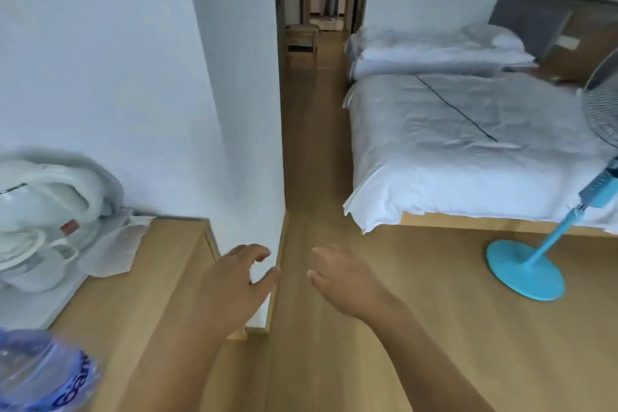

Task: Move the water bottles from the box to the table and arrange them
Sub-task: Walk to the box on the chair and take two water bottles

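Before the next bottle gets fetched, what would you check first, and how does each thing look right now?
1. Left hand free: ok, fingers loose, holding nothing.
2. Right hand free: ok, holding nothing.
3. Box located: cannot tell, not in view.
4. Room on the table: ok, bare wood beside the kettle.
5. Bottle already on the table: ok, at the near left corner, blurred.
6. Floor ahead free: ok; the blue fan stands off to the right.

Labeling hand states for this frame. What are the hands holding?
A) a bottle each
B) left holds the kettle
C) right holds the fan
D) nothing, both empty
D: the left hand and the right hand both hang over the floor with loosely curled fingers, touching nothing.
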`<state>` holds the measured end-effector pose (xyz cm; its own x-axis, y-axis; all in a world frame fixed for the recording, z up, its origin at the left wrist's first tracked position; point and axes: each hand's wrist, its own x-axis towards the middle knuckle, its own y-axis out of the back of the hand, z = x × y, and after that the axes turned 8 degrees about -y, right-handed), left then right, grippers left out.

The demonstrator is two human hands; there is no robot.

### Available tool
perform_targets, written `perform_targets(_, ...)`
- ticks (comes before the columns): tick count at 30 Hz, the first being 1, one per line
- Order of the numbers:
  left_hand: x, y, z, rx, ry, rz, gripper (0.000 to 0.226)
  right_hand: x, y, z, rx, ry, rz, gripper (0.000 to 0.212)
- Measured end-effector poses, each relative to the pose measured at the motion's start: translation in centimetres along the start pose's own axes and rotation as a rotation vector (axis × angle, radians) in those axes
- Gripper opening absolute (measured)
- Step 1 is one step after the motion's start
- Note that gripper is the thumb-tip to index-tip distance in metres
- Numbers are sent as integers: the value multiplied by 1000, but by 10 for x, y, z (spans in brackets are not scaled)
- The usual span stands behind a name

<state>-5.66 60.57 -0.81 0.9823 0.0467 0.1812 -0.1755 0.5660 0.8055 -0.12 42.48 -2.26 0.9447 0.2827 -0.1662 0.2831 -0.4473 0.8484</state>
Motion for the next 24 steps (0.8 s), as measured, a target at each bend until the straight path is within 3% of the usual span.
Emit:
perform_targets(8, 119, -70, 14, 67, -181, -185, 33, 67, 37, 57, -94, -141, 56, 37)
perform_targets(24, 430, -110, 5, -15, -271, -268, 39, 337, 133, 89, -26, -280, 165, 40)
